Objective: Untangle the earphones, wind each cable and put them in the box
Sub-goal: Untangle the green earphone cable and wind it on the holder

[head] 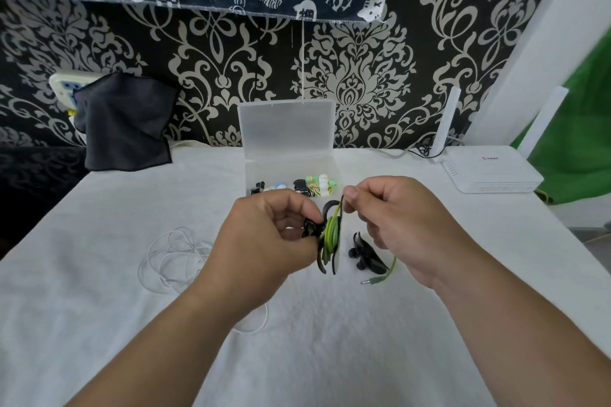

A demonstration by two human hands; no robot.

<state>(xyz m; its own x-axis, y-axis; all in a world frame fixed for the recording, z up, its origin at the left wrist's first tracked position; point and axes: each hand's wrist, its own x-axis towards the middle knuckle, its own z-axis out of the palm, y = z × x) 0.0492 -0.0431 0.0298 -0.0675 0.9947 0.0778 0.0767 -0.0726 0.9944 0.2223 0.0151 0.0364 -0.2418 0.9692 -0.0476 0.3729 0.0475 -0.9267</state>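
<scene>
Forearms come in from the bottom edge, over the white-clothed tabletop (330, 357) that carries everything

Box (256, 175): clear plastic, far middle, lid standing open towards the wall. Small coloured and dark bits already inside

Left hand (264, 235): fingers curled, pinching a flat coil of green-and-black cable (330, 238), held just above the tabletop

Right hand (396, 218): thumb and forefinger pressed together on one strand at the coil's top; other fingers loosely folded, holding nothing I can see

White earphones (172, 258): loose heap of loops on the tabletop, left of the left hand, apart from the green set

Black earbuds (363, 254) and jack plug (373, 281): lying on the tabletop between the hands, on a green tail not yet taken into the coil

Progress, my reading:
- the two sets look separated, so untangling seems done or nearly so
- green set partly wound, tail left to wind
- white set unwound
- neither set is in the box

Hard to make out:
- turns in the coil overlap, cannot count them
- left palm covers the coil's near side
- white cable runs under the left wrist, so any knot there is unseen
- box contents too small to name; some look like ear tips
- whether the earbud tail joins the coil behind the right hand is unclear
</scene>
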